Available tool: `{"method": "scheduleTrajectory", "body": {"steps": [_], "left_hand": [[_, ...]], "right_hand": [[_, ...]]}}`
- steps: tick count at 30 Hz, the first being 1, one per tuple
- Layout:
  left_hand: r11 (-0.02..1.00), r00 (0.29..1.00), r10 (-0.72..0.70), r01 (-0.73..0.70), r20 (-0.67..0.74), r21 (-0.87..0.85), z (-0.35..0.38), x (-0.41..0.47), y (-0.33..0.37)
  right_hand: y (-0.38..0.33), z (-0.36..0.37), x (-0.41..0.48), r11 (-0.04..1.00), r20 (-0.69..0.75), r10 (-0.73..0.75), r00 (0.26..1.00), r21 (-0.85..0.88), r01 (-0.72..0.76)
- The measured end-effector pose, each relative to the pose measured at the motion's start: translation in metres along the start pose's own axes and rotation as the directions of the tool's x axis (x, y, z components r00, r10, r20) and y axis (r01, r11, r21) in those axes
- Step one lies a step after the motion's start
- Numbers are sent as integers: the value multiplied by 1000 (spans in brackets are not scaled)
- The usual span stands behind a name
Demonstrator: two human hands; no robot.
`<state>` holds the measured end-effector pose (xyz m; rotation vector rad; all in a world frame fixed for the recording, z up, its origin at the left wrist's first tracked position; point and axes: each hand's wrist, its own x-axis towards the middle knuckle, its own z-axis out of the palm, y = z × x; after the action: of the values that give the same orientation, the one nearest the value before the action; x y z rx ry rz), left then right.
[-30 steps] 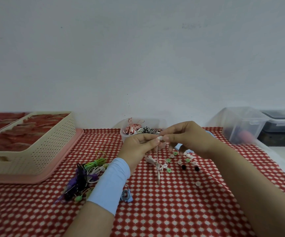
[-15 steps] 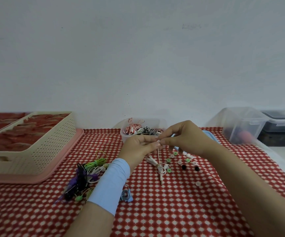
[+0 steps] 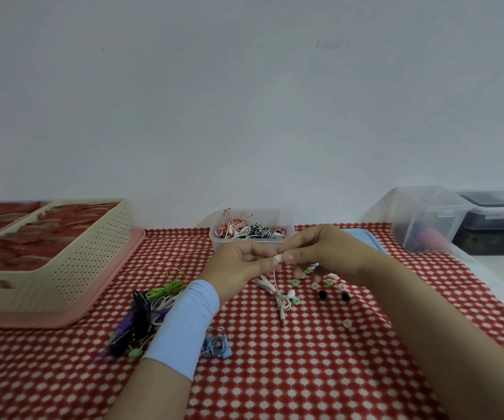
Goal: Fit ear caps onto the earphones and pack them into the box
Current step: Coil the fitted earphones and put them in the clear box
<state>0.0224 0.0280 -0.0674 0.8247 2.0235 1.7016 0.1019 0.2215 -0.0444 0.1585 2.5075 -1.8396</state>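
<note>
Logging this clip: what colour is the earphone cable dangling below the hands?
The earphone cable is white; head view.

Left hand (image 3: 238, 265), right hand (image 3: 326, 253) touching (fingers (image 3: 288, 255) pinching)

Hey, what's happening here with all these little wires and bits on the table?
A person is working on a white earphone, pinching its bud end between the left hand and right hand, apparently pressing an ear cap on. Its cord hangs down to the red checked cloth. Loose ear caps, green, white and black, lie beside it. A clear box behind the hands holds coiled earphones; more bundles lie at the left.
</note>
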Motion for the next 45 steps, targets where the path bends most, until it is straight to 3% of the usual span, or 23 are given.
{"method": "scheduleTrajectory", "body": {"steps": [4, 7, 9, 13, 17, 20, 25, 32, 36, 39, 41, 45], "left_hand": [[970, 1000, 3, 4, -28, 242, -11, 3, 2], [875, 999, -46, 49, -17, 482, -20, 4, 4], [766, 990, -138, 90, 27, 636, -24, 3, 7], [575, 961, -272, 120, 51, 809, -25, 0, 17], [577, 994, -107, 36, 32, 816, -7, 1, 24], [633, 992, -52, -54, 112, 772, 15, 1, 20], [562, 984, -117, -46, 134, 826, 29, 2, 9], [643, 984, -133, -4, 117, 766, 25, 4, 4], [619, 986, -148, 30, 79, 785, 31, 3, 5], [590, 986, -112, -33, 122, 807, 36, 2, 5], [627, 984, -110, -42, 142, 778, 34, 2, 4], [806, 990, -109, 37, 86, 591, 23, 4, 4]], "right_hand": [[4, -8, 3, 968, -129, -63, 990, -249, 29], [13, -8, 9, 788, -142, -70, 987, -614, -33], [17, -2, 11, 656, -116, -18, 993, -751, -76], [18, 5, 16, 527, -128, -9, 992, -843, -104], [17, 4, 17, 479, -158, 1, 988, -867, -139], [16, 4, 16, 429, -148, 1, 989, -893, -134], [18, -2, 15, 517, -160, -49, 986, -849, -112], [17, -10, 14, 733, -188, -155, 970, -681, -15], [17, -11, 14, 776, -189, -137, 972, -630, -14], [15, -11, 12, 781, -197, -133, 971, -625, -20], [14, -11, 10, 776, -197, -138, 971, -630, -17], [9, -12, 8, 836, -179, -146, 973, -549, 25]]}}
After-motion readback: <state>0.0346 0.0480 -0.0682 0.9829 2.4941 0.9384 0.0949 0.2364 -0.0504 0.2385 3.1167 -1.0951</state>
